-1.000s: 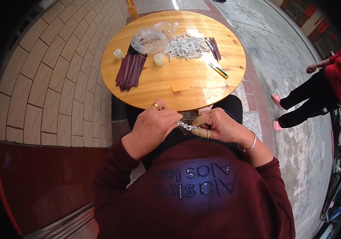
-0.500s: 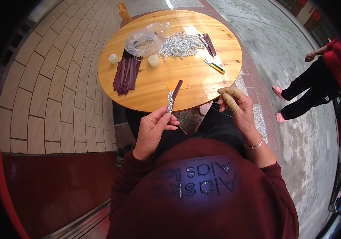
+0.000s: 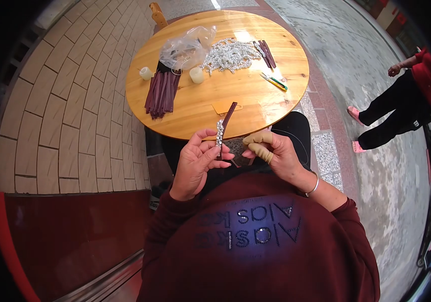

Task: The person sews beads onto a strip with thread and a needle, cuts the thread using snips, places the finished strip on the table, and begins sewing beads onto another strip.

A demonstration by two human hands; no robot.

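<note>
My left hand (image 3: 198, 160) pinches a dark maroon fabric strip (image 3: 229, 117) near its lower end, holding it upright over the table's near edge. A row of silver beads (image 3: 219, 134) runs along the strip's left side, just above my fingertips. To the right of the strip, a small gap away, is my right hand (image 3: 278, 157), its thumb and forefinger wearing tan finger covers (image 3: 260, 143). Those fingers are pinched together; whatever they hold is too small to make out. A thin thread (image 3: 301, 143) seems to curve beside this hand.
On the round wooden table (image 3: 175, 128) lie a bundle of maroon strips (image 3: 161, 94), a plastic bag (image 3: 188, 48), silver bead strings (image 3: 230, 55), two whitish spools (image 3: 196, 75), more strips (image 3: 267, 54), thread snips (image 3: 274, 81) and a yellow-orange flat piece (image 3: 223, 107). A person (image 3: 401, 100) stands at right.
My right hand has come left and down, close to the strip. My left hand still holds the beaded strip, which has shifted slightly right. The view has moved a little.
</note>
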